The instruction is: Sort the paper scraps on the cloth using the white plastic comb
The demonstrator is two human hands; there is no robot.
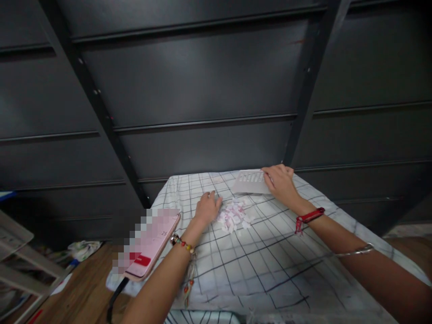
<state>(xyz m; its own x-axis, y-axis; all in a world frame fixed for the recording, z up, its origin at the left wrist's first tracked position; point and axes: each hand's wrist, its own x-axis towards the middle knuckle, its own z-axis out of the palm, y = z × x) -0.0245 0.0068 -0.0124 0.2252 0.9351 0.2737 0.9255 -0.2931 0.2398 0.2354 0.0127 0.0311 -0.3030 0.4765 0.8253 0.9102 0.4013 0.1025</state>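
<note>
My right hand (pixel 281 183) grips the right edge of a flat white slotted panel (pixel 251 182), its fingers over the top. The panel is tilted near the far edge of the table, with rows of pale oblong slots showing. A loose heap of white and pinkish paper scraps (pixel 233 216) lies on the checked cloth in front of it. Beside the heap, at its left, is my left hand (pixel 208 208), fingers lowered to the cloth and thumb apart, holding nothing that I can see.
White cloth (pixel 243 270) with dark grid lines covers the table. On its left edge lies a pink phone (pixel 151 247) with a black cable (pixel 116 297). Dark metal panels (pixel 202 81) rise behind the table. A pale frame (pixel 33 270) stands at lower left on the wooden floor.
</note>
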